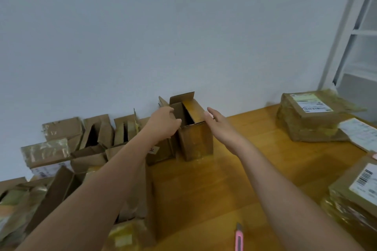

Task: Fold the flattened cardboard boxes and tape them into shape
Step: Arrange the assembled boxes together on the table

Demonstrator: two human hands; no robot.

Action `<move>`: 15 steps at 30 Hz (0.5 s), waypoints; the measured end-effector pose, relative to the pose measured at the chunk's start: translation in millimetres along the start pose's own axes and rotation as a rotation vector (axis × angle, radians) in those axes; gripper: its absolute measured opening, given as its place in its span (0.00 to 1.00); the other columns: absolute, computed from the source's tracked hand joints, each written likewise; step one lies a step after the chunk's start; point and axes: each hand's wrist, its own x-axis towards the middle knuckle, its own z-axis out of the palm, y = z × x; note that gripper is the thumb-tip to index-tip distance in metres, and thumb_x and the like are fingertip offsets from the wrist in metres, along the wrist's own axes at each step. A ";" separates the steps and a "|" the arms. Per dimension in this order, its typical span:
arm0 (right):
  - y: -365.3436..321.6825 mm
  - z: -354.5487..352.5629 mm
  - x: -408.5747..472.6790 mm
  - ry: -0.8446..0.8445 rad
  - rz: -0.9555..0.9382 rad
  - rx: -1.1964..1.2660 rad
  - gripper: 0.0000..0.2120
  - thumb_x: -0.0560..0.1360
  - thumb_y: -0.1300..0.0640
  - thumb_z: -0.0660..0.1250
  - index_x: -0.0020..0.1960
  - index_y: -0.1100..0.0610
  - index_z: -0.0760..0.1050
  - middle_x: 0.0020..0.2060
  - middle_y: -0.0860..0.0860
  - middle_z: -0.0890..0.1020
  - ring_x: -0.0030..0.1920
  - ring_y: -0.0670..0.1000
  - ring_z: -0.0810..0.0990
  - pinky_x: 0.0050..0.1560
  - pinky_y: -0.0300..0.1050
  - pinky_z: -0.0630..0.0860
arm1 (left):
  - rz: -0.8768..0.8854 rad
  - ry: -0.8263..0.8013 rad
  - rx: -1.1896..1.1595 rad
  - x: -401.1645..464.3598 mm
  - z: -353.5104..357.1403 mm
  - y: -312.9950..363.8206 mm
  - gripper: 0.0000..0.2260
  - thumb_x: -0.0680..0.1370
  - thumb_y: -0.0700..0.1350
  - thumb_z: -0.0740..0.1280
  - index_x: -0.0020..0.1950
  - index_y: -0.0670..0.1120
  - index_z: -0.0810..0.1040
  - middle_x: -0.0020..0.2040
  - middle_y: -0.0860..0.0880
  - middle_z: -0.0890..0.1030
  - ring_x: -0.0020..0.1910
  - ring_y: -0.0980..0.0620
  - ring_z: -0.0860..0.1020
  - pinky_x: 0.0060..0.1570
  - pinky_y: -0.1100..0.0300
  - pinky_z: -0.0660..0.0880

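Pink utility knife (pixel 239 238) at bottom centre, your left hand (pixel 163 121) gripping the upright open box (pixel 191 128) mid-frame, right hand (pixel 221 126) spread wide beside it, folded boxes (pixel 67 149) crowding lower left, two labelled parcels (pixel 310 116) right.

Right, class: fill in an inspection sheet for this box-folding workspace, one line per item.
Surface: wooden table, against a pale wall.
Job's things: open upright box, top flaps raised; opened boxes crowded on the left.
Clutter: taped labelled parcels on the right; pink utility knife near the front edge.
Hands: left hand grips the box's left flap; right hand open beside the box.
Cables: nothing seen.
Surroundings: white shelving on the right.
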 end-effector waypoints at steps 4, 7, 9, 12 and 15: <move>-5.4 -21.6 -18.0 0.083 -0.064 -0.072 0.26 0.82 0.47 0.59 0.78 0.51 0.58 0.77 0.46 0.61 0.76 0.50 0.60 0.72 0.49 0.61 | 0.059 0.175 0.091 -7.0 -4.2 10.4 0.21 0.80 0.43 0.62 0.74 0.43 0.66 0.68 0.43 0.69 0.39 0.55 0.75 0.38 0.65 0.70; -11.2 -41.9 -41.4 0.193 -0.086 -0.050 0.25 0.82 0.53 0.61 0.77 0.53 0.60 0.76 0.47 0.63 0.75 0.50 0.61 0.72 0.48 0.61 | 0.145 0.182 0.015 -26.2 2.5 40.2 0.21 0.81 0.44 0.63 0.74 0.45 0.68 0.70 0.43 0.66 0.38 0.54 0.76 0.35 0.67 0.70; -10.3 -56.8 -59.7 0.287 -0.094 -0.073 0.25 0.81 0.55 0.61 0.77 0.54 0.60 0.75 0.49 0.64 0.75 0.50 0.61 0.72 0.47 0.61 | 0.198 0.143 -0.010 -45.8 16.2 63.2 0.20 0.81 0.45 0.63 0.74 0.46 0.68 0.70 0.45 0.67 0.38 0.57 0.75 0.34 0.70 0.67; -3.9 -85.1 -92.5 0.425 -0.104 -0.182 0.26 0.81 0.56 0.61 0.77 0.56 0.60 0.75 0.52 0.64 0.75 0.52 0.61 0.73 0.46 0.59 | 0.281 0.019 -0.030 -76.0 47.5 92.2 0.20 0.81 0.47 0.63 0.73 0.48 0.68 0.71 0.46 0.67 0.45 0.56 0.75 0.47 0.64 0.69; 10.8 -120.2 -126.7 0.565 -0.067 -0.263 0.27 0.80 0.57 0.62 0.77 0.57 0.60 0.76 0.54 0.63 0.76 0.54 0.58 0.75 0.48 0.56 | 0.331 -0.126 -0.017 -108.2 80.3 118.7 0.20 0.82 0.47 0.63 0.73 0.48 0.68 0.72 0.47 0.67 0.53 0.52 0.75 0.52 0.61 0.70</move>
